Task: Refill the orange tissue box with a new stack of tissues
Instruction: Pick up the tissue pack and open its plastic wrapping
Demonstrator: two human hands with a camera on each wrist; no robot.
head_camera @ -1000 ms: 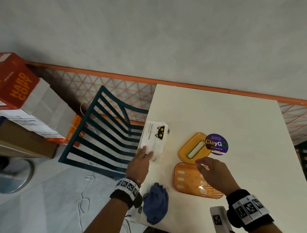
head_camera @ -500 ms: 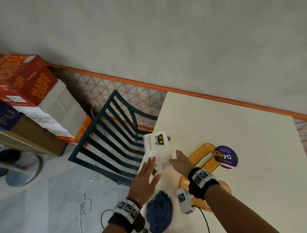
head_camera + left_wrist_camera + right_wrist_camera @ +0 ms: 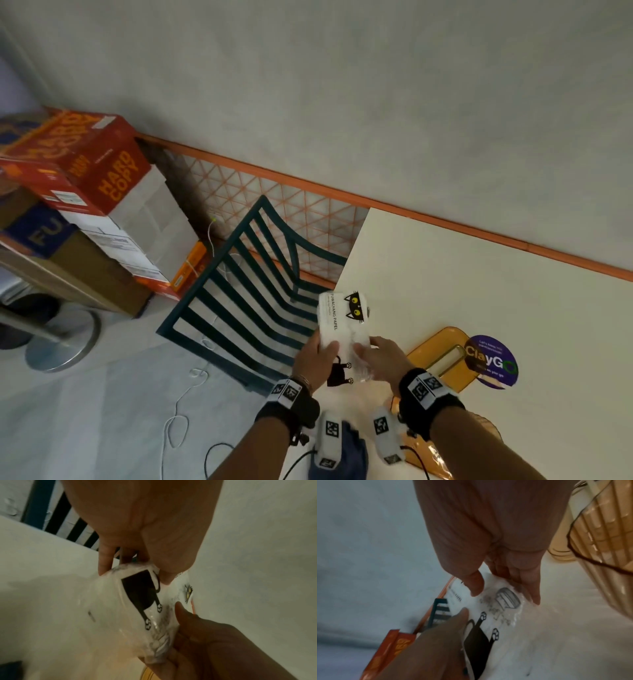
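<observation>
From the head view my left hand [image 3: 313, 359] and right hand [image 3: 378, 356] both grip the tissue pack [image 3: 344, 325] over the table [image 3: 479, 274] edge, left of the orange tissue box [image 3: 424, 353] (lid off), while both wrist views show thumbs pinching wrapper, so tearing comes next.

Head view is evenly lit, soft indoor light, no harsh shadows, straight lines bowing toward the edges. Both wrist views are dimmer, grainy and smeared with motion blur; the nearest skin is a soft out-of-focus mass.
</observation>
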